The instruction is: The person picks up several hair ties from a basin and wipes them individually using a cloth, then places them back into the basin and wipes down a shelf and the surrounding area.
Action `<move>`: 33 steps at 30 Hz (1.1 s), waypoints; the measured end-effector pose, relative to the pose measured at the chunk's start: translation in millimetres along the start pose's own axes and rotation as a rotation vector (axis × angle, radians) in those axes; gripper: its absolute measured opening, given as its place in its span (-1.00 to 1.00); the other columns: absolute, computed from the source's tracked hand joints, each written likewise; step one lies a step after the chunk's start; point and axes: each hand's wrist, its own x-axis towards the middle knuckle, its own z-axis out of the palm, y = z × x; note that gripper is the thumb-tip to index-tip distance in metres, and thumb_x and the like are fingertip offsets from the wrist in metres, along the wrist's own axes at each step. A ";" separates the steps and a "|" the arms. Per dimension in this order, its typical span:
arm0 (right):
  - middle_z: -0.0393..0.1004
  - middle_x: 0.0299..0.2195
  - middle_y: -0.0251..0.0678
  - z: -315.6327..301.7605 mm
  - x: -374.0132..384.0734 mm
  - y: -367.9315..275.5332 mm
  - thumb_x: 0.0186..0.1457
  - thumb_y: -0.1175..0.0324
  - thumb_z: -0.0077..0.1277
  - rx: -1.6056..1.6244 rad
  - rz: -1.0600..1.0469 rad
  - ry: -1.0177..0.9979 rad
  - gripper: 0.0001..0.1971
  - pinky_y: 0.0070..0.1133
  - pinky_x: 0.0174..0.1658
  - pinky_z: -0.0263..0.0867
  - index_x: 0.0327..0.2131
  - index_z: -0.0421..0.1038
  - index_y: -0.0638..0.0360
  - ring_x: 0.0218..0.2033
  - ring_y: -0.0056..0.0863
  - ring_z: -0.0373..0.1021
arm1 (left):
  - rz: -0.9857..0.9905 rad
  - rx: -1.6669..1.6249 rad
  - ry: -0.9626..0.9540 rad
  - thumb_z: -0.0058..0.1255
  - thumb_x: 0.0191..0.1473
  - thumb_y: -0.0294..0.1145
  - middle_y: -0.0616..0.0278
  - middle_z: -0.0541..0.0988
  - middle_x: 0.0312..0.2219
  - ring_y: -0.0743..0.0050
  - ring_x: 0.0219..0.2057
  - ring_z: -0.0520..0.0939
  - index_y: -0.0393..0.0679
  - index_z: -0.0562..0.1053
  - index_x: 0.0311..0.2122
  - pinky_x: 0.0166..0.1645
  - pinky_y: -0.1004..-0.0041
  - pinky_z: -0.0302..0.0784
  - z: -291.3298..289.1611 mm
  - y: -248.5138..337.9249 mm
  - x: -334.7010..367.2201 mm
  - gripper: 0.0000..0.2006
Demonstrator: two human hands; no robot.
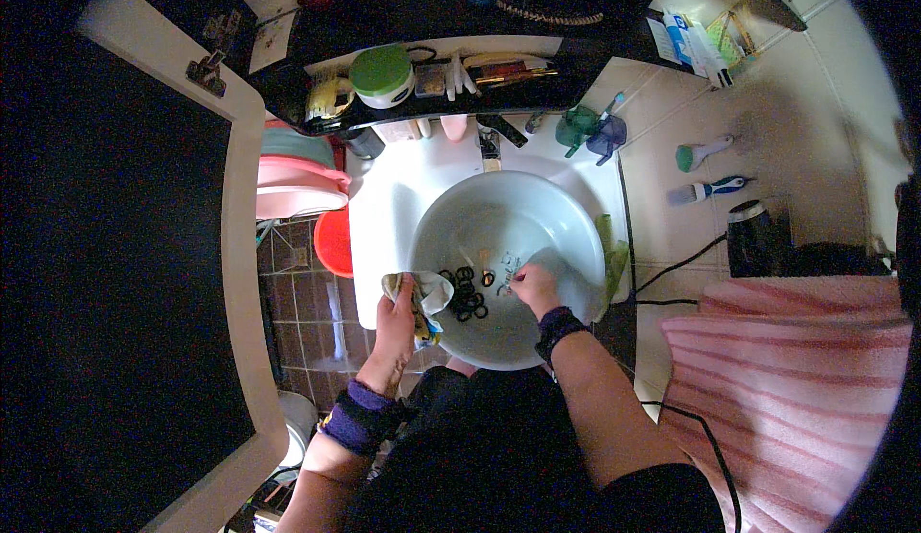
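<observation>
Black clothing (460, 456) lies nearest my camera, along the lower edge; past it, my concern is the little heap of dark rings (465, 298) in the pale basin (566, 216), left of its middle, with small pale bits (507, 262) just to their right. My right hand (537, 286) is down by those bits, fingers drawn together at the tips; I cannot tell whether a piece is pinched between them. If one is, it looks tiny enough to slip loose. My left hand (395, 314) has its fingers wrapped around a crumpled bag (436, 293) at the basin's left rim. I can't see what it contains; should that wrist roll outward, any contents could spill past the rim, onto the white sink (379, 245) or toward the red bucket (333, 242). The basin appears to reach beyond the sink's front edge, so a leaning forearm might tip it. Farther right, a black cord (715, 437) runs beside my right forearm, where a swinging elbow could snag it.
</observation>
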 end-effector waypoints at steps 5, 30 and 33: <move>0.51 -0.55 -0.20 0.5 -5.0 7.2 -0.30 0.26 0.21 0.068 -0.044 -0.082 -0.78 -0.42 -0.36 0.35 -0.55 0.48 0.17 -0.48 -0.25 0.46 | -0.030 0.079 0.015 -0.10 0.15 -0.10 0.32 0.49 -0.41 0.61 -0.41 0.44 -0.30 0.40 -0.22 -0.31 0.57 0.37 9.8 8.0 -8.4 -0.62; 0.46 -0.47 -0.07 56.1 0.3 23.4 -0.28 0.47 0.17 -0.093 -0.072 -0.005 -0.71 -0.30 -0.29 0.31 -0.36 0.41 0.19 -0.37 -0.10 0.41 | -0.009 0.051 -0.048 -0.10 0.15 -0.14 0.31 0.50 -0.36 0.61 -0.37 0.44 -0.33 0.38 -0.15 -0.29 0.58 0.37 10.8 -8.7 2.0 -0.61; 0.47 -0.42 -0.06 19.7 -11.8 -0.8 -0.04 0.34 -0.08 -0.091 -0.155 -0.114 -0.79 -0.26 -0.30 0.31 -0.29 0.40 0.17 -0.33 -0.06 0.41 | -0.032 0.055 -0.040 -0.10 0.15 -0.15 0.31 0.50 -0.36 0.61 -0.37 0.44 -0.33 0.38 -0.14 -0.29 0.58 0.37 9.7 -13.9 6.2 -0.62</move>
